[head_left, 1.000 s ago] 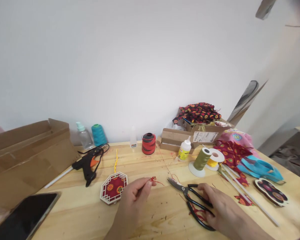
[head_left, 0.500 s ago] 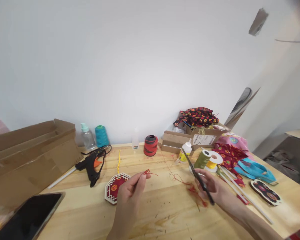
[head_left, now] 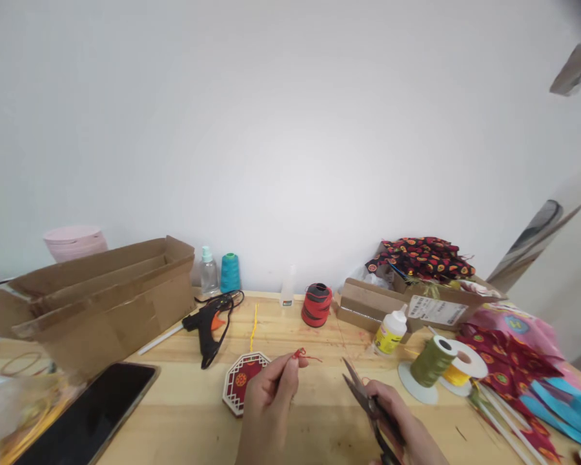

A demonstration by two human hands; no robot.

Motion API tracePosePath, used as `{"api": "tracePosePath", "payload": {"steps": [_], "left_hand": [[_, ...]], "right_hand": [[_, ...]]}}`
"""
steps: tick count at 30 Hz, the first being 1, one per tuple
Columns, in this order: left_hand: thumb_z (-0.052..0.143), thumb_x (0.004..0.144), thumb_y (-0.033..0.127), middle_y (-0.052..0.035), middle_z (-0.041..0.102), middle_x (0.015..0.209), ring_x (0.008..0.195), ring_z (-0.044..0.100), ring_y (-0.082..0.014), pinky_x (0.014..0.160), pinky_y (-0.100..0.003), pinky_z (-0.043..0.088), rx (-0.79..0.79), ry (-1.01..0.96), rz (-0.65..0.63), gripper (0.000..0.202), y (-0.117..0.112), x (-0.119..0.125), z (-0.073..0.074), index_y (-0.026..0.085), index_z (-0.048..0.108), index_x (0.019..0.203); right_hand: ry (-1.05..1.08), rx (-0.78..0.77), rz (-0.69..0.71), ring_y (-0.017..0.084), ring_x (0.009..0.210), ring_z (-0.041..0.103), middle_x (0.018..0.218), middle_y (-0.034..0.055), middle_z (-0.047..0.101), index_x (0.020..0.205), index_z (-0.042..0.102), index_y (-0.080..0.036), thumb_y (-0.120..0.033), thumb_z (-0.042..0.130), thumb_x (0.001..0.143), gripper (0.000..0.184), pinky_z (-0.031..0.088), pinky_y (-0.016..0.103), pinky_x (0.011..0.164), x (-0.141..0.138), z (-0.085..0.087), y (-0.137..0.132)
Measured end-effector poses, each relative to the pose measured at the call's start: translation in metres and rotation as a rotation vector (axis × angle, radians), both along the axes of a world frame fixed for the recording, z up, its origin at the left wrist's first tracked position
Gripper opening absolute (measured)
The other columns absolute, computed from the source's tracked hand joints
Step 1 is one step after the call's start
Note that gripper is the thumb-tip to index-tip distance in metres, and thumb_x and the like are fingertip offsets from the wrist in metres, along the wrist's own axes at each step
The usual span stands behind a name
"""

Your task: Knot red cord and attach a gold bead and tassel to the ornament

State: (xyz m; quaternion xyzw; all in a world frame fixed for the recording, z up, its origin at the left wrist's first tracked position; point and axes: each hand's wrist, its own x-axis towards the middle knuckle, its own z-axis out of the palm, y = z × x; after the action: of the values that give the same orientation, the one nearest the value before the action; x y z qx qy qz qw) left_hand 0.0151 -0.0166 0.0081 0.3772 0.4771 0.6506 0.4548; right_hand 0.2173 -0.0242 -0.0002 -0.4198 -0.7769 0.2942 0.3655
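Between thumb and forefinger, my left hand (head_left: 274, 400) pinches a small knotted piece of red thread (head_left: 301, 354), its loose end sticking out to the right. Just behind that hand lies an octagonal wooden-framed ornament (head_left: 242, 381) with dark red patterned fabric, partly covered by my fingers. A yellow cord (head_left: 254, 326) runs up from its top edge. My right hand (head_left: 399, 423) grips dark scissors (head_left: 363, 394), blades slightly parted and pointing up and left, apart from the thread. Its lower fingers are cut off by the frame's bottom.
A black glue gun (head_left: 208, 332) and a phone (head_left: 91, 413) lie left, beside a long cardboard box (head_left: 121, 316). Behind my hands stands a red-and-black thread spool (head_left: 316, 305). A glue bottle (head_left: 390, 332), a green thread spool (head_left: 433, 363) and blue ribbon (head_left: 566, 410) are right.
The view has turned left and tilted. The scissors have swung from upright beside the glue bottle to lower and nearer my left hand, with blades now parted. My left hand keeps its pinch.
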Motion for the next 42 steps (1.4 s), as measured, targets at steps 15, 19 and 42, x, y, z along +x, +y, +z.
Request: {"api": "tracePosePath", "payload": {"steps": [15,19,42], "left_hand": [[0.052,0.078,0.036,0.0051,0.031,0.054,0.053,0.027,-0.0092,0.049,-0.02,0.027,0.039,-0.11,-0.173,0.028,-0.009,0.006,-0.002,0.015,0.053,0.06],[0.051,0.078,0.038,0.0055,0.029,0.054,0.053,0.026,-0.0095,0.049,-0.02,0.026,0.026,-0.095,-0.178,0.027,-0.011,0.007,0.0,0.016,0.05,0.061],[0.058,0.07,0.045,0.0064,0.032,0.049,0.049,0.03,-0.0084,0.048,-0.022,0.024,-0.014,-0.103,-0.095,0.036,-0.008,0.003,-0.001,0.011,0.066,0.08]], "right_hand": [[-0.161,0.252,-0.29,0.018,0.064,0.054,0.078,0.0021,0.052,0.102,0.051,-0.024,-0.021,0.062,0.061,0.043,0.045,0.026,0.053,-0.058,0.006,-0.007],[-0.175,0.259,-0.312,0.017,0.061,0.053,0.075,0.0014,0.051,0.1,0.052,-0.023,-0.027,0.064,0.063,0.039,0.043,0.025,0.048,-0.06,0.007,-0.007],[-0.413,0.225,-0.401,0.021,0.068,0.064,0.082,0.004,0.067,0.096,0.059,-0.025,-0.033,0.062,0.064,0.034,0.052,0.026,0.055,0.028,-0.005,-0.004]]}}
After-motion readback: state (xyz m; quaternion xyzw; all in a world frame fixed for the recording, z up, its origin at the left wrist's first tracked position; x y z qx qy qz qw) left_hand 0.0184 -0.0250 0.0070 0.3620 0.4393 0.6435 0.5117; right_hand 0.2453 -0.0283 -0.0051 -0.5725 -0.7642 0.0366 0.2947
